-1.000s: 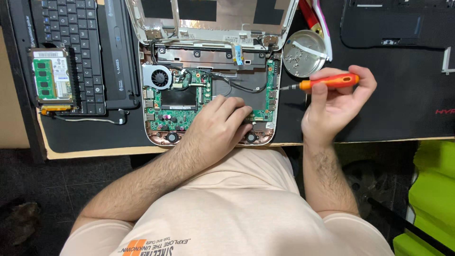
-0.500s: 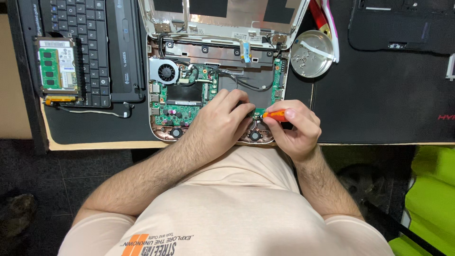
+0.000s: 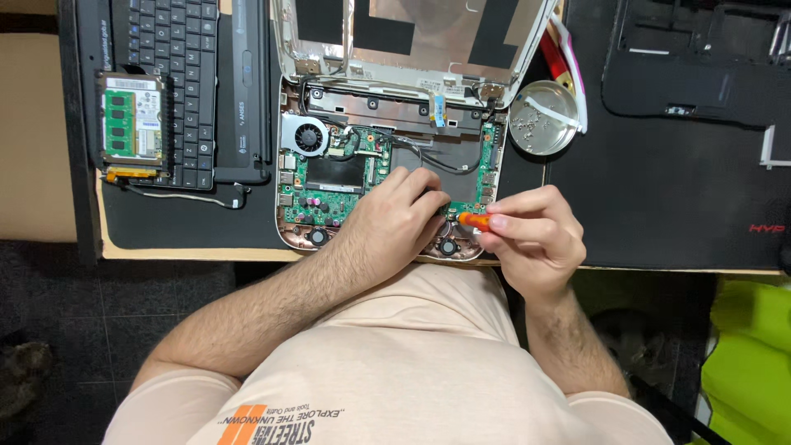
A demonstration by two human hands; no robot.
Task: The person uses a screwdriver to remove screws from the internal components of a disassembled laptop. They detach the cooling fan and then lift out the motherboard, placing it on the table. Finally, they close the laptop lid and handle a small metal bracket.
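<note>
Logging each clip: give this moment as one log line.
left hand: resting on laptop board | right hand: grip on orange screwdriver at board's near edge | screw dish: right of laptop

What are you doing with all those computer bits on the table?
A person is working on an opened-up small laptop with its green circuit board showing. The left hand rests on the board, and the right hand grips an orange screwdriver at the board's lower right corner. A round metal dish with tiny screws sits to the right. A removed keyboard lies to the left with a small green memory board on top.
</note>
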